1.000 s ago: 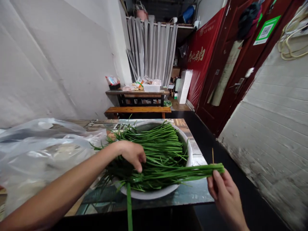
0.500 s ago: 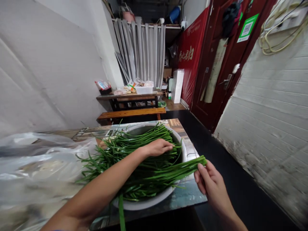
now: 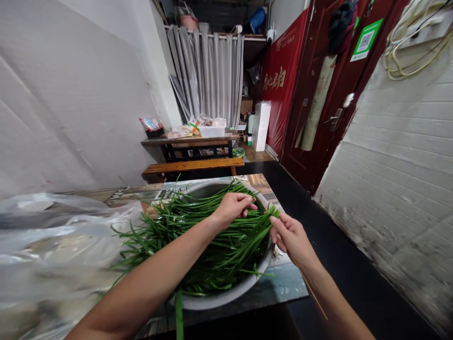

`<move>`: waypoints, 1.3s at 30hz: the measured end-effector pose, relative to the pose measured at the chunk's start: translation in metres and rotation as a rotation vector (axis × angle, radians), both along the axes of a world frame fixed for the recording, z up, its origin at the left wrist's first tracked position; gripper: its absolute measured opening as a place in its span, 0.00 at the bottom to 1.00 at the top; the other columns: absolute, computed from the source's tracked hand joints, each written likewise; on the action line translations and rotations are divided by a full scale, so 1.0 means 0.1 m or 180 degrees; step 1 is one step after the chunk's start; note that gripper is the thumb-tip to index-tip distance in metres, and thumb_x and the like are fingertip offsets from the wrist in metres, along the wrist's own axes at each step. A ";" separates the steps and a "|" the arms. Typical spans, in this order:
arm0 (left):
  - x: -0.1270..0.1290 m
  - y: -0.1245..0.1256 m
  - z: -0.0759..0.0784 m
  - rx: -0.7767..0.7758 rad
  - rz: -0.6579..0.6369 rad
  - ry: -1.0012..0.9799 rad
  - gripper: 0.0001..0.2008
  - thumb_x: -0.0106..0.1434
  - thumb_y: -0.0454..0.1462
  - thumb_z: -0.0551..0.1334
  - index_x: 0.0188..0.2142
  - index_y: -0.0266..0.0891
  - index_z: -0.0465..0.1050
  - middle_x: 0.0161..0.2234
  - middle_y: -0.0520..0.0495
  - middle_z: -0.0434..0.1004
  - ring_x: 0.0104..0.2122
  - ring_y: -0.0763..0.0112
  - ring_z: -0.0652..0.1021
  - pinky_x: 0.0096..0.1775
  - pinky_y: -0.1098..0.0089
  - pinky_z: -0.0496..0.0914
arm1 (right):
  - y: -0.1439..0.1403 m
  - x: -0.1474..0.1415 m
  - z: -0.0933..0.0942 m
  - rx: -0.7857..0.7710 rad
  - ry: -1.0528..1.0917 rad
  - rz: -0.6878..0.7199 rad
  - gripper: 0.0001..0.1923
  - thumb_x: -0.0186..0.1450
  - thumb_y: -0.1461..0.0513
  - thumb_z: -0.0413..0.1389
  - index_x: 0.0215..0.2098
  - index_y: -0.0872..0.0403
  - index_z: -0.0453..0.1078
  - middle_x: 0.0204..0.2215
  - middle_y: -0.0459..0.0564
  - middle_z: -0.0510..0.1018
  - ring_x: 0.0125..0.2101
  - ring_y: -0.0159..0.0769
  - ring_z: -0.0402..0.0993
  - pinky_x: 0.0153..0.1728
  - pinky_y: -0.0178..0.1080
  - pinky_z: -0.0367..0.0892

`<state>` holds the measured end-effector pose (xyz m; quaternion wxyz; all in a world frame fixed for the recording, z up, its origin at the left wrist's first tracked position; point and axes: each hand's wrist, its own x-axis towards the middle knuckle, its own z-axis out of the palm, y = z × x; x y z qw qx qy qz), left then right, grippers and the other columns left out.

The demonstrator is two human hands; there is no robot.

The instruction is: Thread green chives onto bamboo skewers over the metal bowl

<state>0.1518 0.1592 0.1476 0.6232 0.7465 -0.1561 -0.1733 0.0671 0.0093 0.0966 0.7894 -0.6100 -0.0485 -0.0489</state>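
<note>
A wide grey basin (image 3: 244, 292) on the table is heaped with long garlic chives (image 3: 198, 212), their leaves spilling over its left rim. My right hand (image 3: 292, 236) is closed around the cut ends of a bunch of garlic chives (image 3: 253, 236) at the basin's right rim; the leaves trail back into the heap. Over the heap, just left of that bunch, my left hand (image 3: 235, 208) is pinched at the fingertips; whatever they hold is too small to name. A thin brownish strand (image 3: 313, 295) shows against my right forearm.
Cloudy plastic bags (image 3: 67, 250) cover the left of the patterned table (image 3: 283, 283). Beyond stand a wooden bench (image 3: 194, 166) and another table (image 3: 166, 140) with a white tub (image 3: 212, 131). A dark red door (image 3: 318, 104) and a white brick wall (image 3: 396, 160) line the right.
My right hand has moved left and up with the chive bunch, bringing its ends to the basin's rim. My left hand has risen slightly. The thin strand now shows by my right forearm.
</note>
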 end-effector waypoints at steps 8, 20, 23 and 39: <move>0.00 -0.06 -0.03 -0.0165 -0.0095 0.0050 0.14 0.55 0.39 0.58 0.36 0.28 0.72 0.32 0.39 0.76 0.16 0.84 0.63 0.17 0.80 0.54 | 0.00 0.01 -0.02 0.0033 -0.0018 0.0072 0.10 0.62 0.57 0.53 0.30 0.57 0.65 0.11 0.38 0.65 0.06 0.18 0.46 0.08 0.26 0.38; -0.05 -0.10 -0.02 -0.0235 0.0008 -0.0062 0.12 0.55 0.38 0.58 0.33 0.28 0.71 0.28 0.42 0.76 0.15 0.85 0.62 0.17 0.80 0.54 | 0.01 0.01 -0.04 0.0134 0.0000 0.0078 0.10 0.61 0.57 0.54 0.27 0.56 0.63 0.11 0.38 0.66 0.06 0.18 0.47 0.07 0.26 0.38; -0.04 -0.10 -0.02 -0.0292 0.0004 -0.0036 0.11 0.56 0.38 0.57 0.32 0.28 0.70 0.27 0.42 0.76 0.15 0.85 0.61 0.17 0.81 0.53 | 0.01 0.01 -0.04 0.0126 0.0022 0.0094 0.11 0.61 0.56 0.54 0.27 0.56 0.63 0.11 0.38 0.65 0.06 0.18 0.46 0.07 0.26 0.37; -0.02 -0.08 -0.14 0.0155 -0.0243 -0.0769 0.15 0.57 0.39 0.55 0.35 0.29 0.73 0.28 0.44 0.76 0.16 0.82 0.62 0.20 0.78 0.58 | 0.02 0.00 -0.02 0.0175 0.0030 0.0024 0.11 0.60 0.56 0.54 0.28 0.55 0.62 0.11 0.37 0.65 0.06 0.18 0.46 0.07 0.25 0.38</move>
